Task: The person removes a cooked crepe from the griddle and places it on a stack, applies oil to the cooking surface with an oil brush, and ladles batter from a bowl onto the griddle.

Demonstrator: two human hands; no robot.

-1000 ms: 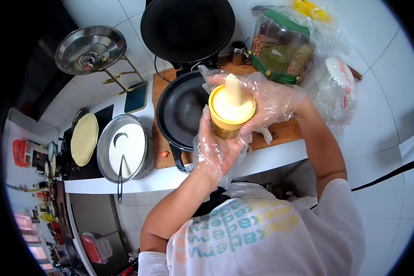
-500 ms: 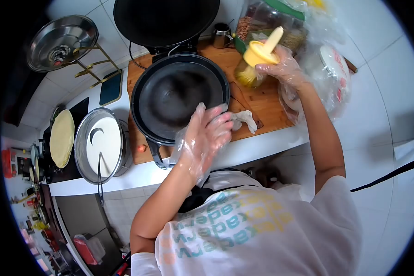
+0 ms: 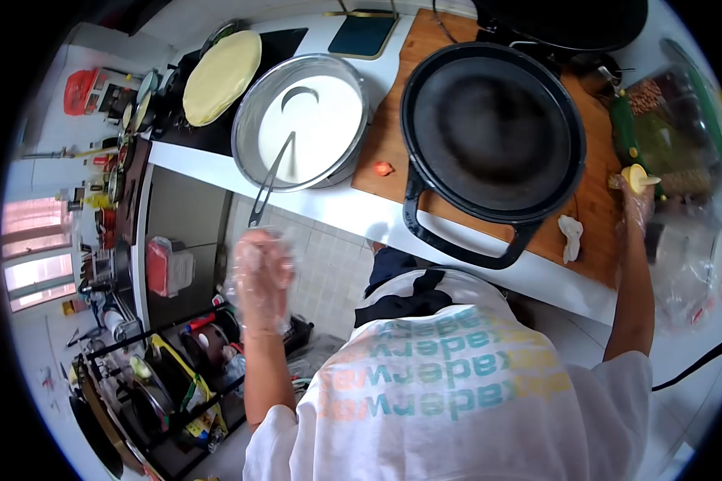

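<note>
My left hand [image 3: 261, 276], in a clear plastic glove, is just below the handle end of a ladle [image 3: 271, 180]; its fingers are blurred, and contact with the handle cannot be made out. The ladle rests in a metal pot [image 3: 245, 132] of white batter [image 3: 325, 124]. At the far right my gloved right hand [image 3: 637, 207] is closed round the yellow-topped oil bottle [image 3: 635, 178], whose pale brush handle points right. Between the hands lies a round black pan [image 3: 489, 132] on a wooden board [image 3: 389, 140], its dark surface bare.
A pale flatbread [image 3: 223, 78] lies left of the pot. On the board are a small red piece [image 3: 383, 168] and a crumpled white tissue [image 3: 570, 238]. Beside the bottle stands a grain container [image 3: 674, 136]. A rack of pans [image 3: 156, 393] is at lower left.
The view has swung left. My hands parted; my right hand carried the bottle right, away from the pan, and lowered it beside the grain container. My left hand moved left to the ladle handle.
</note>
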